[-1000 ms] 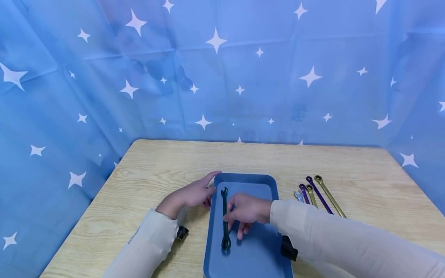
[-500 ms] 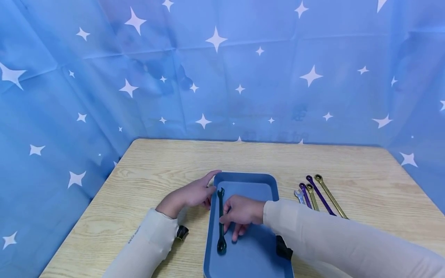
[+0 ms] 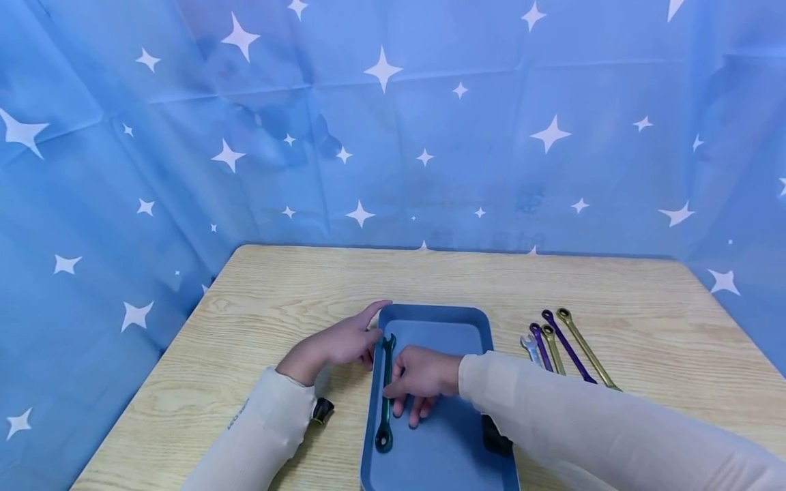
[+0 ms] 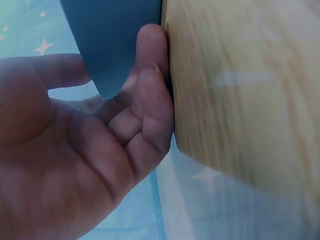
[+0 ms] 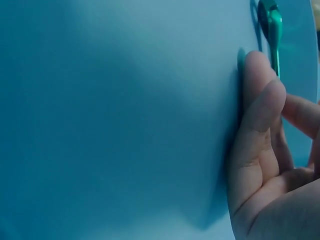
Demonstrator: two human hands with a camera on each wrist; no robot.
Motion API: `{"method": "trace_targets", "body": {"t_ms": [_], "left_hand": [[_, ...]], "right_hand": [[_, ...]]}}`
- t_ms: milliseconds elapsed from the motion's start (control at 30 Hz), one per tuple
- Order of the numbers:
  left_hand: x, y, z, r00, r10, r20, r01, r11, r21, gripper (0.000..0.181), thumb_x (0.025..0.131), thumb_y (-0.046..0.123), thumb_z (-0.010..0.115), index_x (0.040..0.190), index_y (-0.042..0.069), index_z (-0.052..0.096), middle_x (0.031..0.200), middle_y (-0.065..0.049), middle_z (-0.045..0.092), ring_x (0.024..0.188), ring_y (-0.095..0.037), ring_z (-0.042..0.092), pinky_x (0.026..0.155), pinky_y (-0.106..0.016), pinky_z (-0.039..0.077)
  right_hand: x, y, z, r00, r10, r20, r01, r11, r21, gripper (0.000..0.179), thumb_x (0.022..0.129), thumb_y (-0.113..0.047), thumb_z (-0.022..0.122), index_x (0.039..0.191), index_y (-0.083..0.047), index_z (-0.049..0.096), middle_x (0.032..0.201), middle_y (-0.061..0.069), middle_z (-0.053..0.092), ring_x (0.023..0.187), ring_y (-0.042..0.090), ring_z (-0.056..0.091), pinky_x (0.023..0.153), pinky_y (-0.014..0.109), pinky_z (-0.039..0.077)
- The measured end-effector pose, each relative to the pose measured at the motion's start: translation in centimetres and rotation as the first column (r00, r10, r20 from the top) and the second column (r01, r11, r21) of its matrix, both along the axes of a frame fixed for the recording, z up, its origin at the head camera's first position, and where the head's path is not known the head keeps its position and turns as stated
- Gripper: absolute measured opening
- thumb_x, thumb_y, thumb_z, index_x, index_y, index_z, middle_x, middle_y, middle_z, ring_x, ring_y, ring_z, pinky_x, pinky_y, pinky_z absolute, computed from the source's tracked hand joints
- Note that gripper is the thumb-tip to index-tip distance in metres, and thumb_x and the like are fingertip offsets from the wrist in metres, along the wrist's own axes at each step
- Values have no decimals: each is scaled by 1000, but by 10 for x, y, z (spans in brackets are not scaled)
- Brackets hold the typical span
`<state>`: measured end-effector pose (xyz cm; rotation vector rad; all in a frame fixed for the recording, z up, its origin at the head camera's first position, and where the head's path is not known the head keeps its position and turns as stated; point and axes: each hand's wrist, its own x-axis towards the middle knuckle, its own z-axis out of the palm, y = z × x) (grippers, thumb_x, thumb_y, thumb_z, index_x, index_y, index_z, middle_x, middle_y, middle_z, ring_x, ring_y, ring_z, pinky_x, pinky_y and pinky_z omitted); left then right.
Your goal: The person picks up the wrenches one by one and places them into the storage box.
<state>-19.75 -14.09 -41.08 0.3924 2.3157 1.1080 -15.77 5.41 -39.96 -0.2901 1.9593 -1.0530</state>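
Observation:
A dark green combination wrench (image 3: pixel 385 402) lies lengthwise along the left wall inside a blue tray (image 3: pixel 454 443). Its open end points to the far side and its ring end to the near side. My right hand (image 3: pixel 424 374) pinches the shaft around its middle, the other fingers close to the tray floor. In the right wrist view the wrench's ring end (image 5: pixel 272 20) shows beyond the fingertips. At the tray's far left corner my left hand (image 3: pixel 344 341) grips the wall. The left wrist view has the tray wall (image 4: pixel 112 45) between thumb and fingers.
Right of the tray, several wrenches lie fanned on the wooden table (image 3: pixel 295 286): a silver one (image 3: pixel 529 346), purple ones (image 3: pixel 568 344) and gold ones (image 3: pixel 586 348). The right sleeve covers their near ends. A blue star-patterned curtain (image 3: pixel 393 136) hangs behind the table.
The right hand has moved left with the green wrench, bringing it from farther inside the tray to beside the left wall. The left hand and tray stay in place.

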Motion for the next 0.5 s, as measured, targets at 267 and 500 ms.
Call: {"method": "trace_targets", "body": {"t_ms": [267,500], "left_hand": [[1,1,1,1000,4,3,-4,1000,-6,61,107,20,37,161,31,12,74,-14,68,68,-22,68,75,-34,55],[1,1,0,1000,2,-13,-2,1000,-13,60,107,21,37,161,31,12,74,-13,68,68,-22,68,73,-35,54]], "right_hand": [[0,-2,2,998,42,-40,-40,998,39,22,96,-21,68,85,-3,62,66,10,70,43,12,62,43,25,52],[0,-2,2,997,57,-60,-52,996,70,24,95,-23,69,83,-3,60,59,8,65,41,13,61,42,24,50]]}}
